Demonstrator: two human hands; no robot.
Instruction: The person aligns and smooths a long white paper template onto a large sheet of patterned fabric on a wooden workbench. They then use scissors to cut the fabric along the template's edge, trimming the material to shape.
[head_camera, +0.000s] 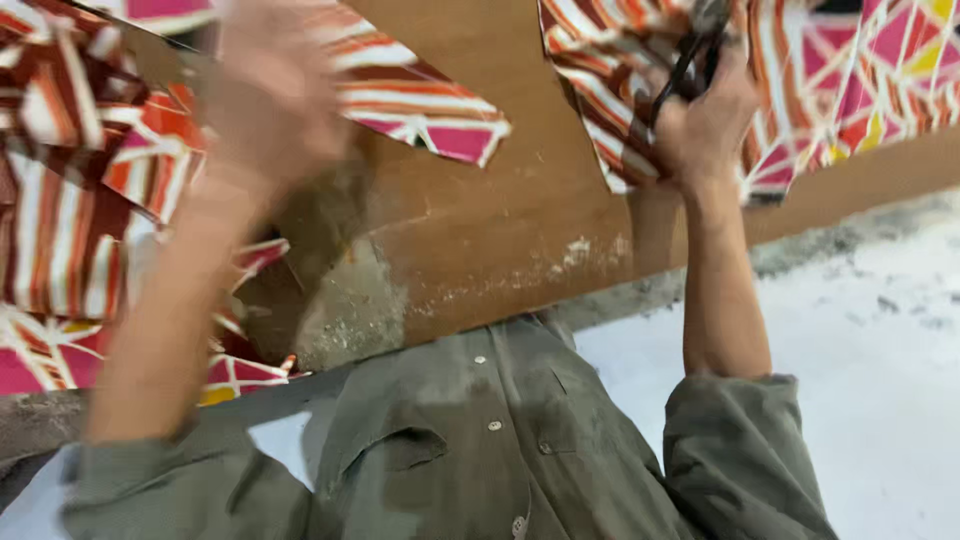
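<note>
1. The right hand (705, 120) is closed around a pair of black scissors (685, 65). The fingers wrap the handles tight. The blades go up into the striped cloth (610, 90) at the top of the view, so I cannot see their tips.

2. The left hand (270, 95) is a blur. It is up over the other cloth piece (420, 105) on the left side of the brown desk (500, 230). I cannot tell if its fingers are open or closed, or if it holds the cloth at all.

3. The cloth near the scissors lies partly on the desk and is bunched up by the hand. I think the blades could snag a fold and cut a crooked line.

4. The left hand looks fast. If it swings close to the scissors, I think it could get nicked.

5. More striped cloth (60, 200) is piled at the left edge of the desk. A quick tug could pull it off onto the floor (880, 350), which looks dusty and white.

6. The desk has pale dust on it near the person's green shirt (500, 440). It could rub onto the cloth and make it dirty.
</note>
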